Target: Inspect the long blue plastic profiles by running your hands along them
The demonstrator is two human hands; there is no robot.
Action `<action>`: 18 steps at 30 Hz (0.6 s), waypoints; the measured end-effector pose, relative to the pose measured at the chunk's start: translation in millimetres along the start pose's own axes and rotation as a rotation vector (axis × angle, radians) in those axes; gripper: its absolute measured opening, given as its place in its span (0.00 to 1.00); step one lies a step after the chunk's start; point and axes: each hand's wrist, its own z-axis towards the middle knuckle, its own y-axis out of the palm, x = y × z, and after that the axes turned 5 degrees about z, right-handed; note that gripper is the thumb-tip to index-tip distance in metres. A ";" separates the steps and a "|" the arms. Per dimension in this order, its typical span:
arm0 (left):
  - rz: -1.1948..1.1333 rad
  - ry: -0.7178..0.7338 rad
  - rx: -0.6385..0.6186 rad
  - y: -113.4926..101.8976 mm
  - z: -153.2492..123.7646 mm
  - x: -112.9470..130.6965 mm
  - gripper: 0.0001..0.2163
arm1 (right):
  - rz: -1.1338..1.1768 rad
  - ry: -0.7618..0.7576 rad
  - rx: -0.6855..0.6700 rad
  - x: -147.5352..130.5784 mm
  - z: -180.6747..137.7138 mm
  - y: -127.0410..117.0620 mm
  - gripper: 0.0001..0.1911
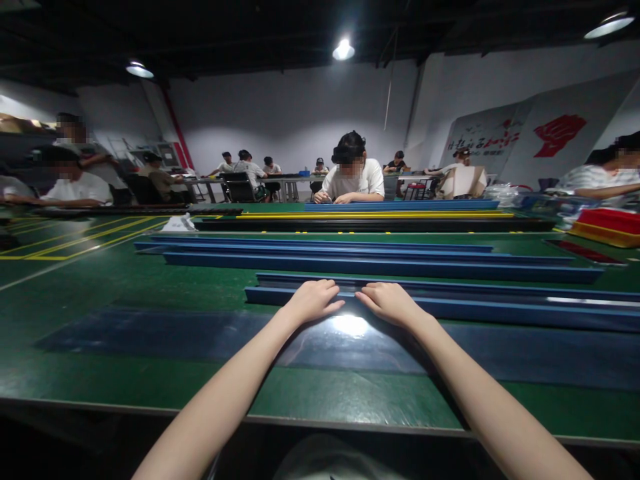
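A long blue channel strip (pixel 480 310) lies across the green table in front of me, its groove facing up. My left hand (pixel 314 300) rests on it near its left end, fingers curled over into the groove and thumb at the near wall. A short gap to the right, my right hand (pixel 393 303) grips the same strip in a like way, its thumb pointing at the left one. What lies under the fingers is hidden. Beneath my forearms a flat, clear bluish plastic sheet (pixel 170 331) stretches along the table, with a lamp's glare on it.
Behind lie more blue channel strips (pixel 350 261), a black bar (pixel 375 225) and a yellow bar (pixel 380 215). A red tray (pixel 607 223) stands at the right, with a dark red flat object (pixel 585 251) nearby. A co-worker (pixel 357 173) sits opposite; several others sit farther off.
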 end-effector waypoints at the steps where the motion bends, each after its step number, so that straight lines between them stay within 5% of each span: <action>1: 0.000 0.001 0.001 0.2 -0.1 -0.2 0.15 | 0.001 0.003 -0.002 -0.1 0.1 0.0 0.24; 18: -0.044 -0.032 -0.089 -9.6 -0.8 -12.9 0.13 | -0.024 -0.013 -0.005 0.0 -0.1 1.0 0.26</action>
